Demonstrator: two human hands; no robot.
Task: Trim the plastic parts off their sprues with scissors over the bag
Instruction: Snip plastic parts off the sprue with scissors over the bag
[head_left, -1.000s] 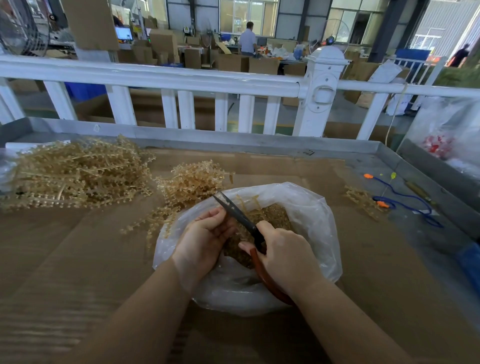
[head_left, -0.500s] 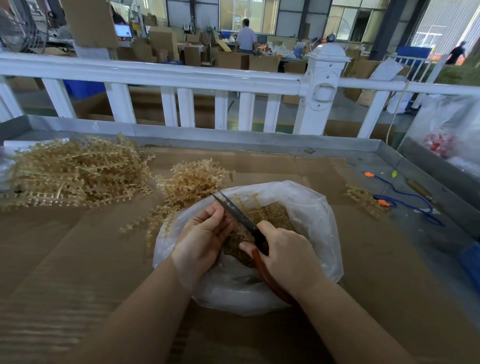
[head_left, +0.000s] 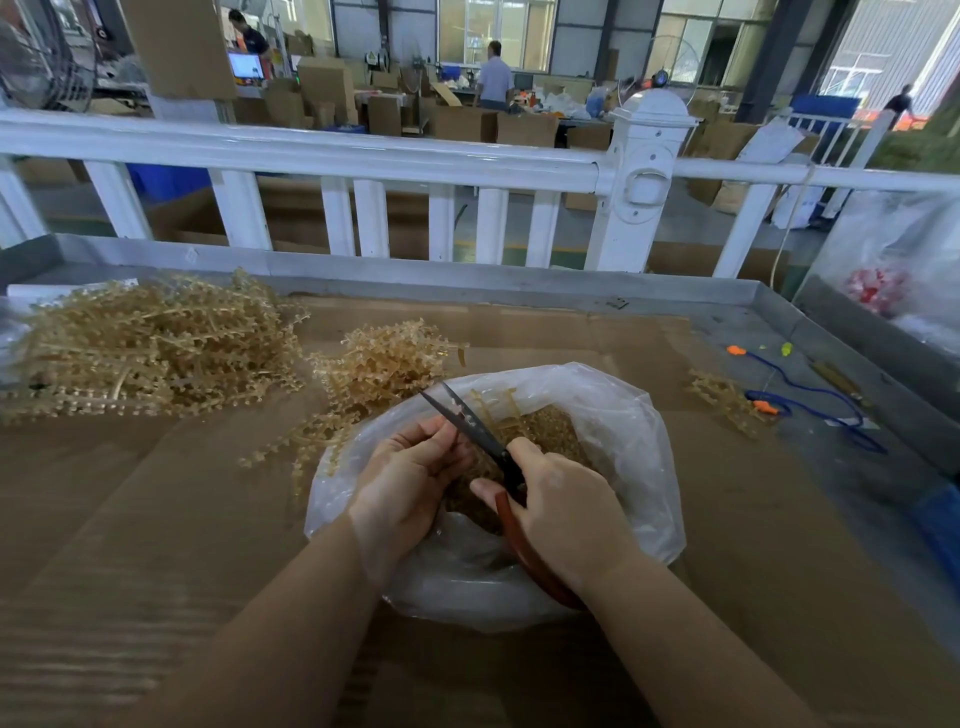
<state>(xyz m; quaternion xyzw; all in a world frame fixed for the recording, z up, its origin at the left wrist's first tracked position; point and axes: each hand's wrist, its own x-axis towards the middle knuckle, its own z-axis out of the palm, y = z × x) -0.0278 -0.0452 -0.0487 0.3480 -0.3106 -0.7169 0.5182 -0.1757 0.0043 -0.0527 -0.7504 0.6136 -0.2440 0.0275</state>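
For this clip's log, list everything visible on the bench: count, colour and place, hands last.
sprue piles: two, tan, far left and left of centre
plastic bag: one, clear, centre, holding cut parts
loose sprue: one, tan, right
blue cord: one, orange ends, far right
cardboard sheet: brown, covering bench
white railing: behind bench
scissors: one, dark blades, red handle, over bag
left hand: grips a sprue over bag
right hand: grips scissors

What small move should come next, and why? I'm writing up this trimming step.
Probably close the blades for one snip. The right hand grips the red-handled scissors, whose blades lie against the tan plastic sprue pinched by the left hand over the clear plastic bag, so cut parts should drop in.
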